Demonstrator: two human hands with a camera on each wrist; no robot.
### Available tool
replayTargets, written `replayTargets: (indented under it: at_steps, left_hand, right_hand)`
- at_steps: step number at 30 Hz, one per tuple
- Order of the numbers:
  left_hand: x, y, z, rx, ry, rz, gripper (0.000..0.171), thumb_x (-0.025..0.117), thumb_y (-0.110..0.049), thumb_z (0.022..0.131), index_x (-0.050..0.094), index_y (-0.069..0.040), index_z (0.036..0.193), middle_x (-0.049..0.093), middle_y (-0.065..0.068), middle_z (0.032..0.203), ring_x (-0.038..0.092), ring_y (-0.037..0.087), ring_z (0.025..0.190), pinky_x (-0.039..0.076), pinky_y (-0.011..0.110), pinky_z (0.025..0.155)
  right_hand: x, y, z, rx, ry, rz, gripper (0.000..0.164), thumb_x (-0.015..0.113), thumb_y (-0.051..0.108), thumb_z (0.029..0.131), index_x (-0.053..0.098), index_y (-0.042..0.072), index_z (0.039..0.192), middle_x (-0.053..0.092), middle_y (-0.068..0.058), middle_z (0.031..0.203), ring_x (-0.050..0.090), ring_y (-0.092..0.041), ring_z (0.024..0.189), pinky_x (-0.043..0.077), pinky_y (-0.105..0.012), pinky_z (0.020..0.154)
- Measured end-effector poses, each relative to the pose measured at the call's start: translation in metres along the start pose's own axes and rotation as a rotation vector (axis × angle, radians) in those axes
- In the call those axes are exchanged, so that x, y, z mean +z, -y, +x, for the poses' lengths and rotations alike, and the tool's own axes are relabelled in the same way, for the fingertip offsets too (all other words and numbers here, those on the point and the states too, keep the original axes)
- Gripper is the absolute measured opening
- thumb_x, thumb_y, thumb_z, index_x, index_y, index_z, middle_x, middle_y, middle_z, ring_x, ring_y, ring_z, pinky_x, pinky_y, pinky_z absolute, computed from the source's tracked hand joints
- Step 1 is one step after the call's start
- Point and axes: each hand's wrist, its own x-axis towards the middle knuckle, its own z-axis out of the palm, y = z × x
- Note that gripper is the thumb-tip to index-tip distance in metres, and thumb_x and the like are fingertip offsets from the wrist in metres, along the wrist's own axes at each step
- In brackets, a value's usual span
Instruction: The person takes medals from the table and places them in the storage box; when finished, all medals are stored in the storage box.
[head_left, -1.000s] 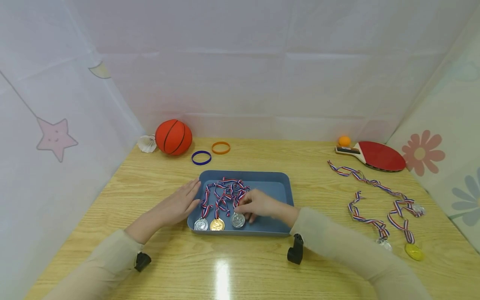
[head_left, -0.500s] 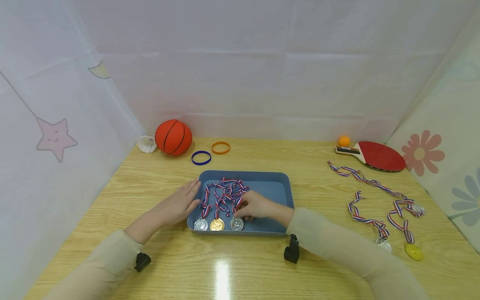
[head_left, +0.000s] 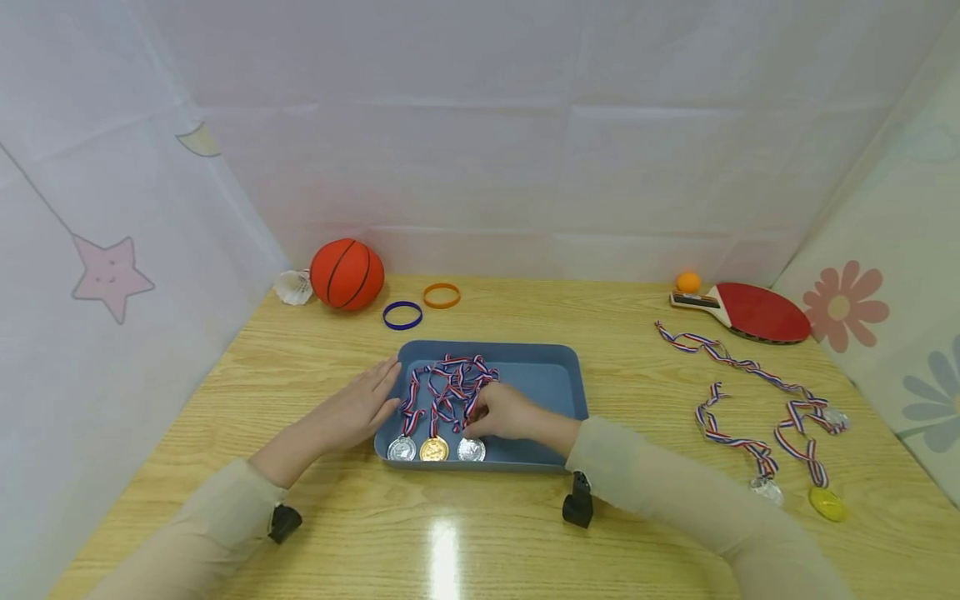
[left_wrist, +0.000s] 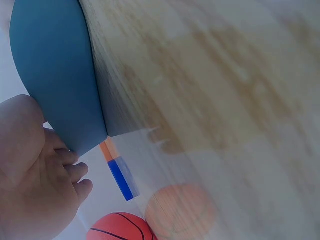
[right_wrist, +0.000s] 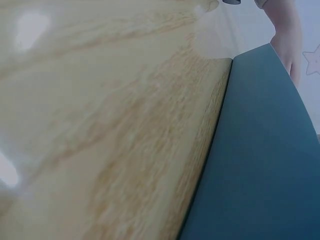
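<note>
Silver medal (head_left: 471,451) in the blue tray (head_left: 547,385)

The right hand (head_left: 510,413), fingers curled, pinches its ribbon (head_left: 472,408) just above the medal; the left hand (head_left: 358,411) rests straight-fingered against the tray. Probably light, hard, slick; ribbon limp: best gripped where they join.

A shallow blue-grey rectangular tray (head_left: 542,385) lies flat, the left hand (head_left: 358,410) touching its left side. In it, along the near wall, lie the left silver medal (head_left: 402,449), a gold medal (head_left: 434,450) and the right silver medal (head_left: 472,451), pinched at its top by the right hand (head_left: 504,412); striped red-white-blue ribbons (head_left: 453,390) tangle behind.
</note>
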Motion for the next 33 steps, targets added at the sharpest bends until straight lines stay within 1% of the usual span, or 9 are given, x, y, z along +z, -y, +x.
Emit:
replayTargets:
  at_steps: [4, 14, 19, 22, 27, 33]
  left_hand:
    - [-0.001, -0.001, 0.000, 0.003, -0.002, 0.000, 0.058, 0.042, -0.025, 0.098, 0.024, 0.010, 0.140, 0.019, 0.024, 0.147, 0.018, 0.037, 0.134, 0.019, 0.048, 0.107]
    - [0.000, 0.000, -0.001, 0.003, -0.014, 0.000, 0.058, 0.043, -0.024, 0.098, 0.025, 0.010, 0.140, 0.020, 0.024, 0.147, 0.019, 0.037, 0.134, 0.019, 0.048, 0.107]
    - [0.001, 0.001, 0.000, 0.002, -0.010, -0.003, 0.057, 0.043, -0.024, 0.098, 0.024, 0.010, 0.140, 0.019, 0.024, 0.147, 0.019, 0.037, 0.134, 0.019, 0.048, 0.107]
    - [0.001, 0.001, 0.000, 0.000, -0.005, -0.002, 0.057, 0.042, -0.024, 0.098, 0.024, 0.010, 0.140, 0.019, 0.024, 0.147, 0.019, 0.038, 0.134, 0.019, 0.049, 0.107]
    - [0.001, 0.001, 0.000, 0.000, -0.005, -0.001, 0.057, 0.042, -0.025, 0.098, 0.025, 0.010, 0.140, 0.019, 0.024, 0.147, 0.019, 0.038, 0.134, 0.019, 0.049, 0.106]
    - [0.001, 0.001, 0.001, 0.000, -0.001, 0.000, 0.057, 0.041, -0.025, 0.099, 0.025, 0.010, 0.140, 0.019, 0.024, 0.147, 0.018, 0.037, 0.134, 0.019, 0.048, 0.107]
  right_hand:
    - [0.000, 0.002, 0.000, 0.017, -0.007, -0.015, 0.014, 0.077, 0.014, 0.074, 0.069, 0.006, 0.066, 0.062, 0.006, 0.058, 0.049, 0.000, 0.050, 0.042, -0.017, 0.048]
    - [0.003, 0.005, 0.000, 0.008, -0.017, -0.099, 0.015, 0.079, 0.016, 0.072, 0.068, 0.009, 0.065, 0.060, 0.008, 0.057, 0.049, -0.001, 0.049, 0.043, -0.018, 0.048]
    - [0.002, 0.006, -0.001, -0.004, -0.018, -0.101, 0.014, 0.079, 0.016, 0.071, 0.069, 0.008, 0.067, 0.062, 0.007, 0.059, 0.051, -0.002, 0.050, 0.044, -0.018, 0.049]
    - [0.001, 0.006, -0.001, -0.010, -0.015, -0.094, 0.013, 0.079, 0.016, 0.072, 0.070, 0.008, 0.067, 0.062, 0.006, 0.060, 0.052, -0.001, 0.051, 0.045, -0.018, 0.050]
    - [-0.003, 0.004, -0.002, -0.019, -0.005, -0.069, 0.012, 0.076, 0.017, 0.076, 0.071, 0.009, 0.070, 0.063, 0.007, 0.062, 0.052, -0.002, 0.053, 0.045, -0.018, 0.050]
    - [-0.015, 0.006, -0.007, 0.003, 0.000, 0.024, 0.017, 0.072, 0.015, 0.080, 0.065, 0.008, 0.066, 0.059, 0.005, 0.062, 0.056, -0.012, 0.050, 0.048, -0.024, 0.046]
